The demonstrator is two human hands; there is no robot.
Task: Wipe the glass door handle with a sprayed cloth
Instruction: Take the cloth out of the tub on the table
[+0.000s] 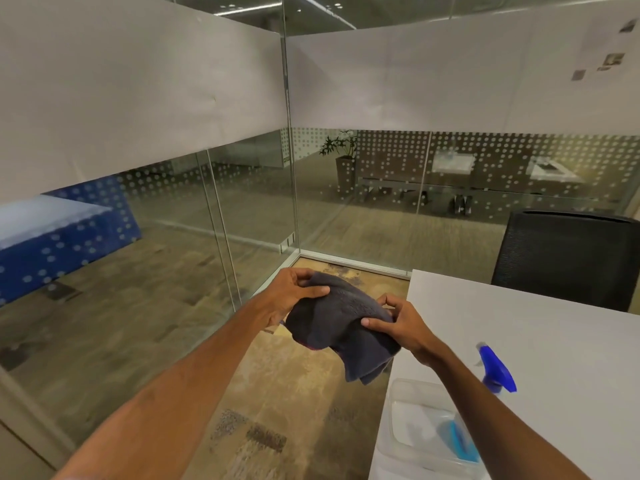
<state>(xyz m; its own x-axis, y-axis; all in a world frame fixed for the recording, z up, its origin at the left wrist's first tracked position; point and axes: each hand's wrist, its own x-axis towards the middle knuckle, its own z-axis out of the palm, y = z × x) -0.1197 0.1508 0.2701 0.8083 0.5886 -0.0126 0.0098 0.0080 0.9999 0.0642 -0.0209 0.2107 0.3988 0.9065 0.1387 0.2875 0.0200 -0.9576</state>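
**Gathering the cloth before the handle**

Holding the dark grey cloth point(341, 327) between both hands, you have it up in the air over the floor, just off the near corner of the bench point(540, 341). Your left hand point(294, 294) has its fingers point(311, 292) closed on the cloth's far upper edge, thumb pressed flat across the top. Your right hand point(398, 329) pinches the nearer side, thumb on top and the other fingers curled underneath. Both grips are shut on fabric, neither on anything else.

The cloth looks soft, thick and limp: it bunches between your fingers and a loose fold hangs down below your right hand. It should weigh little and will not slip easily, but it will flop wherever it is unsupported. Judging by that, you would do best to bunch it into a pad in one palm, so that no hanging tail drags when you wipe.

Just beyond and below your right wrist, the spray bottle point(497, 368) with the blue trigger head stands on the bench, with a clear plastic tub point(401, 393) beside it, nearer to you. Whether the cloth is already damp cannot be told. Past your left fingers stand the glass walls point(256, 209); no door handle shows here, so you will have to turn to find it.
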